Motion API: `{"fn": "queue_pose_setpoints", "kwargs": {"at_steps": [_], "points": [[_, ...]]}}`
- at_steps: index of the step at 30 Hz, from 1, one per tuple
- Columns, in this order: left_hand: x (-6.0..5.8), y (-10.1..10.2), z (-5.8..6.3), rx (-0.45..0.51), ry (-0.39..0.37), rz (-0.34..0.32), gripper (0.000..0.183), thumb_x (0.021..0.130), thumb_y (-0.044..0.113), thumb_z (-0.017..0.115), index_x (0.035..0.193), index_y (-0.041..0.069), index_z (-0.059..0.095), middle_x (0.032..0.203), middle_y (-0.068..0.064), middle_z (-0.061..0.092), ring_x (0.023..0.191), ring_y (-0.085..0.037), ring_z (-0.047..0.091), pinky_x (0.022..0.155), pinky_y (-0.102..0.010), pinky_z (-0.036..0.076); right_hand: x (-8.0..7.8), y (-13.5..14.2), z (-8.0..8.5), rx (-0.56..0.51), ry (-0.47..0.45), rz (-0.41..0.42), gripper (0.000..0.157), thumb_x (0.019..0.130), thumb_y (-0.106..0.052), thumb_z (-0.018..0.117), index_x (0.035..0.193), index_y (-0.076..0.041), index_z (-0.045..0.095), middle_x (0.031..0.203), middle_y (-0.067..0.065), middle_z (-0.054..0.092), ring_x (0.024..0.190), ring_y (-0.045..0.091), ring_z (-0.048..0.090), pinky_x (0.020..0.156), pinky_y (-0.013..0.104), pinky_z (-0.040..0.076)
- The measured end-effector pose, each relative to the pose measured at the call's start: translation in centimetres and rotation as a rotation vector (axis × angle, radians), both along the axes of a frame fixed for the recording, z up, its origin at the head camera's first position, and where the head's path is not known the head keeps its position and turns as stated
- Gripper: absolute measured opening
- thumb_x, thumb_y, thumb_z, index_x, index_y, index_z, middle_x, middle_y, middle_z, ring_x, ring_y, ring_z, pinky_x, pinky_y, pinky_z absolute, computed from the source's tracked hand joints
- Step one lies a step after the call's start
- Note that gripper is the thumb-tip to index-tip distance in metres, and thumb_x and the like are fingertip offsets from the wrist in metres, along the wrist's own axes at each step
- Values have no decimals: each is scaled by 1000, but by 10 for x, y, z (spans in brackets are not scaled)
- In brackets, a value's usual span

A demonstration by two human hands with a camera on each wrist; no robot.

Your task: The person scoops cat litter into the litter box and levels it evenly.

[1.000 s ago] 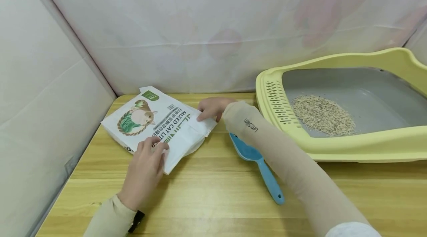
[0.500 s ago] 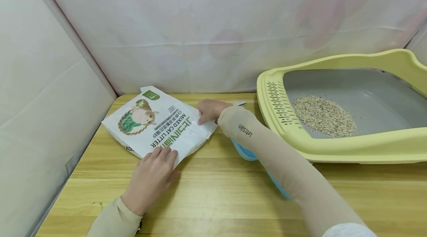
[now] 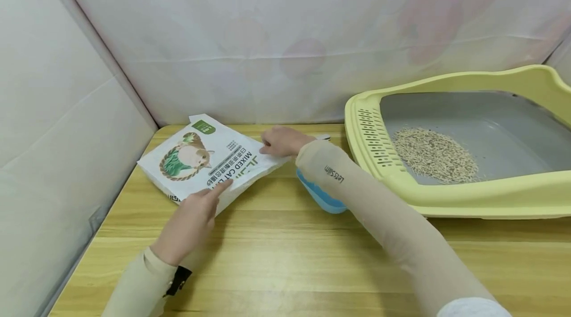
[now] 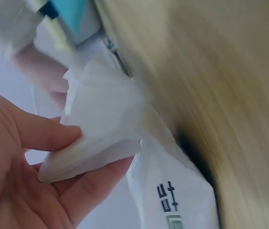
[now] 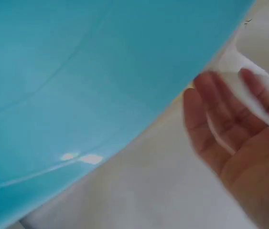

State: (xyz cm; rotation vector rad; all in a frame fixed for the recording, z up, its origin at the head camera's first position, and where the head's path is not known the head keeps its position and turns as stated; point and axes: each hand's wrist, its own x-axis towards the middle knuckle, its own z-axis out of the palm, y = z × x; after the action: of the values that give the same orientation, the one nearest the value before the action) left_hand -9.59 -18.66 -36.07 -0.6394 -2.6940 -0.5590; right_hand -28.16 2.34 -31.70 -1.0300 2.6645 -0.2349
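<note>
A white cat litter bag (image 3: 223, 158) lies flat on the table at the left, with a cat picture and printed letters. Its near edge is folded. My left hand (image 3: 192, 223) is at that edge; in the left wrist view its thumb and fingers pinch the folded white paper (image 4: 101, 114). My right hand (image 3: 283, 141) holds the bag's right corner, fingers bent, though the grip is partly hidden. Under the right forearm lies a blue scoop (image 3: 322, 195), its handle covered by the sleeve; its blue surface (image 5: 77, 86) fills much of the right wrist view.
A yellow-rimmed litter box (image 3: 468, 200) stands at the right, with a heap of litter pellets (image 3: 434, 156) in its grey tray. Behind the right wrist shows the end of a slim object (image 3: 323, 137), kind unclear. Fabric walls close off the back and left.
My left fingers have gone from lying over the bag's near edge to pinching it, and that edge now stands raised and folded. The right hand stays at its corner, shifting slightly.
</note>
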Motion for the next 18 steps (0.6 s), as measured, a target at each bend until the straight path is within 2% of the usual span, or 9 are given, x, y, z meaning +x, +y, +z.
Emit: {"fn": "queue_pose_setpoints", "kwargs": {"at_steps": [2,4,6,8,10,12,13,16,18], "points": [[-4,-5,2,68,-46,15,54,84,-20,57,135,-2,61,74,-8,61,60,-12,48,58,-30,50,-1,3,3,-79,-43,82,25,100,-32,64,98,-7,66,96,4,64,85,17,55,76,31,46],[-7,-9,3,107,-79,48,49,88,-18,55,133,-3,62,74,-6,58,61,-13,45,58,-30,47,-2,5,7,-142,-131,157,30,96,-34,69,103,-5,70,105,5,67,93,20,58,82,33,47],[-9,-12,5,131,-117,95,47,89,-17,53,133,-3,62,72,-5,52,62,-15,42,56,-30,42,-1,8,11,-174,-222,202,35,90,-31,75,113,-5,72,116,4,67,102,20,59,89,33,46],[-10,-13,6,148,-152,137,47,89,-16,51,133,-5,62,72,-5,50,62,-16,41,53,-29,39,0,9,12,-174,-275,228,33,88,-23,77,115,-5,71,113,4,67,100,20,58,89,32,46],[-11,-13,6,148,-177,176,47,90,-15,49,135,-6,60,72,-7,50,61,-18,40,52,-30,38,-1,9,11,-142,-249,252,21,88,-14,76,106,-4,70,99,3,64,90,18,56,82,30,45],[-11,-12,5,117,-178,199,46,91,-13,50,135,-6,60,75,-11,52,60,-20,43,52,-32,40,-2,8,9,-106,-174,252,9,91,-8,72,94,-4,65,87,1,56,82,16,49,77,29,41],[-11,-12,5,86,-164,212,45,91,-12,51,135,-6,60,78,-13,54,60,-22,46,52,-35,43,-3,6,7,-93,-135,248,7,93,-6,70,90,-5,63,83,0,52,78,17,46,74,29,40],[-11,-12,2,-22,-77,248,40,92,-7,58,131,-4,64,85,-18,58,68,-31,54,55,-43,49,-5,0,5,-66,-59,217,9,98,-7,64,90,-3,62,82,3,53,79,18,46,76,31,40],[-10,-12,0,-89,4,260,37,90,-5,64,126,-4,68,88,-20,58,75,-36,55,56,-47,51,-5,-6,4,-66,-49,169,8,99,-10,63,101,-2,67,91,5,60,83,19,51,80,32,44]]}}
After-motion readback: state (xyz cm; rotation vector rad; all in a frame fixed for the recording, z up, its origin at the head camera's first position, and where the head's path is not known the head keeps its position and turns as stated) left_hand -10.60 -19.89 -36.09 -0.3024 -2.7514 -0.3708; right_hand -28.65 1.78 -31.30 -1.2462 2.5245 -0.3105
